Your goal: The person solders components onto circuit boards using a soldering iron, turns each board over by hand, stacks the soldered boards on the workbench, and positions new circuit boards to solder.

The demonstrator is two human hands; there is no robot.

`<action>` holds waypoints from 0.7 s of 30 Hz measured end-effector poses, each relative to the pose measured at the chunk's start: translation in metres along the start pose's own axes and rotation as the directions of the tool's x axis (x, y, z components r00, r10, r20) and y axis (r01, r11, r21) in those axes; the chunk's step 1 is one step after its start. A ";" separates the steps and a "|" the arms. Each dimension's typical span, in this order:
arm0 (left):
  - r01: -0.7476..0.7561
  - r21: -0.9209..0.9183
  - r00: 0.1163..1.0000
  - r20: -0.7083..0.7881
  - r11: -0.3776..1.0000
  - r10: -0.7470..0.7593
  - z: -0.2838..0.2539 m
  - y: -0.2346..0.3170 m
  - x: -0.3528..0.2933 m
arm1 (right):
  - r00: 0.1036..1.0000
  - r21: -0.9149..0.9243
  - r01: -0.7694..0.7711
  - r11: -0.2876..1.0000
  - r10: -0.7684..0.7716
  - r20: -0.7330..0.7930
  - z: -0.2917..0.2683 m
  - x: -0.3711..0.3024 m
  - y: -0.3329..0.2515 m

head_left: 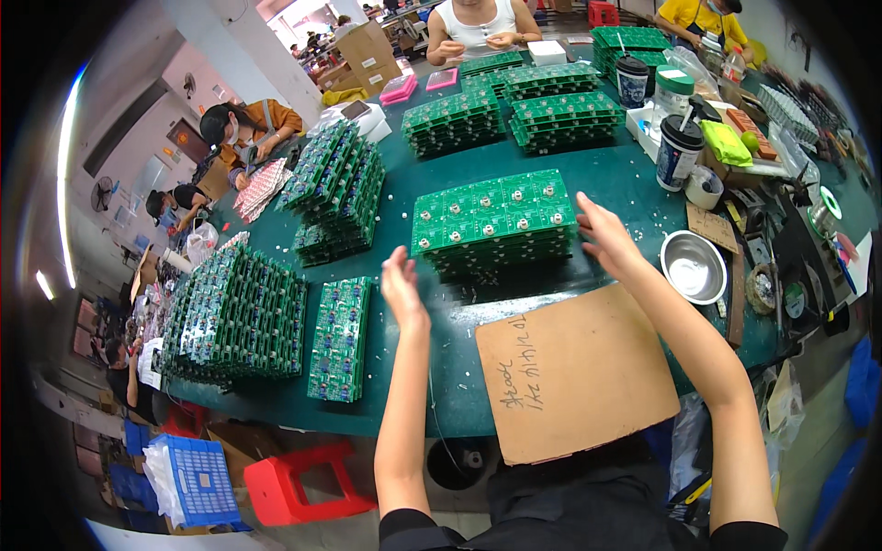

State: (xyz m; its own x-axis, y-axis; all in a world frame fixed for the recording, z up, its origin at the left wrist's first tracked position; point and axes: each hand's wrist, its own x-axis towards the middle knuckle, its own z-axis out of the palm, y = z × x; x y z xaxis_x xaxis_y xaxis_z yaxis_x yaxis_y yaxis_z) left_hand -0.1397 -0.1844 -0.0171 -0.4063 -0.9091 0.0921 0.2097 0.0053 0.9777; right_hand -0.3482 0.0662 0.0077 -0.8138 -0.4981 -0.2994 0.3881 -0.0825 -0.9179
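Note:
A stack of green circuit boards [493, 213] with small round metal parts on its top board stands in front of me on the dark green table. My left hand [402, 286] is upright just off the stack's near left corner, its fingers stretched out and holding nothing. At the stack's right end, my right hand [606, 231] is open with fingers spread, very close to the boards; whether the fingertips touch I cannot tell. Below the stack, a brown cardboard sheet [574, 376] with handwriting lies over the table's front edge, between my forearms.
Left stand a low pile of boards [339, 340], a large stack [234, 317] and a tall stack [335, 188]. More board stacks [565, 119] are farther back. Right are a metal bowl [694, 267] and lidded cups [678, 151]. A red stool [303, 482] is below left. Other people sit around the table.

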 end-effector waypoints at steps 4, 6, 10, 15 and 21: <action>-0.384 0.572 0.918 0.323 0.725 0.231 -0.042 0.040 -0.078 | 0.745 -0.756 0.591 0.281 -0.550 0.377 -0.078 -0.102 -0.015; -0.527 0.769 0.847 0.512 0.363 0.144 -0.050 0.047 -0.147 | 0.922 -0.972 0.237 0.006 -0.315 0.223 -0.098 -0.157 -0.009; -0.533 0.777 0.811 0.582 0.335 -0.060 -0.046 0.042 -0.209 | 0.851 -0.920 0.376 0.113 -0.435 0.295 -0.111 -0.195 0.036; -0.299 0.493 0.899 0.432 0.817 0.069 -0.050 0.104 -0.208 | 0.615 -0.742 0.590 0.317 -0.772 0.160 -0.095 -0.232 -0.008; -0.301 -0.034 0.910 0.289 0.953 0.297 -0.011 0.177 -0.121 | 0.561 -0.459 0.789 0.407 -0.783 0.269 -0.053 -0.193 -0.120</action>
State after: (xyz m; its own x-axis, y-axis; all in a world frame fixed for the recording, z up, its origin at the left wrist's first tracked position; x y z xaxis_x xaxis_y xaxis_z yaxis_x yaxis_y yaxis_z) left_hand -0.0437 -0.0776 0.1425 -0.5645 -0.7051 0.4291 0.3521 0.2644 0.8978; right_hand -0.2609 0.2182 0.1623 -0.6436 -0.4473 0.6210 -0.6831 -0.0302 -0.7297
